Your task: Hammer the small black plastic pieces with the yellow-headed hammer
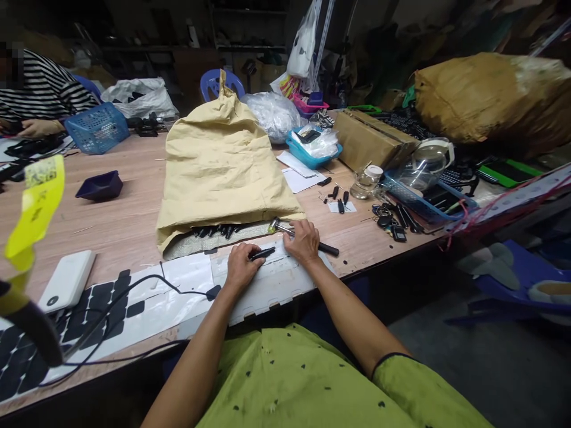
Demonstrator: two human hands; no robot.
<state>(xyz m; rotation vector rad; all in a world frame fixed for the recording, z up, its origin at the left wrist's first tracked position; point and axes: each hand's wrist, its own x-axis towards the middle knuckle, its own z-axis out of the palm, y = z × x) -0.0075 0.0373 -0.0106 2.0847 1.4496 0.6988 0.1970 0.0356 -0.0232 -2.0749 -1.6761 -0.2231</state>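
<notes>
My left hand point(242, 266) is closed on a small slim black piece point(263, 254), whose pointed end sticks out to the right. Its exact kind is too small to make out. My right hand point(303, 241) has its fingers round the metal shaft of a hammer point(329, 248). The yellowish hammer head shows left of the fingers and the black grip to the right. Under both hands lies a pale flat board point(272, 285) at the table edge. Just beyond, a cream cloth bag point(218, 166) lies with its mouth towards me, and several black pieces point(216, 230) show at its opening.
Left are a white power bank point(66, 280), black adhesive pads on a sheet point(178, 303), a cable and a dark blue tray point(100, 185). Right are key parts point(341, 205), a jar point(366, 181), a blue basket point(432, 205) and a carton point(372, 137). Another person sits far left.
</notes>
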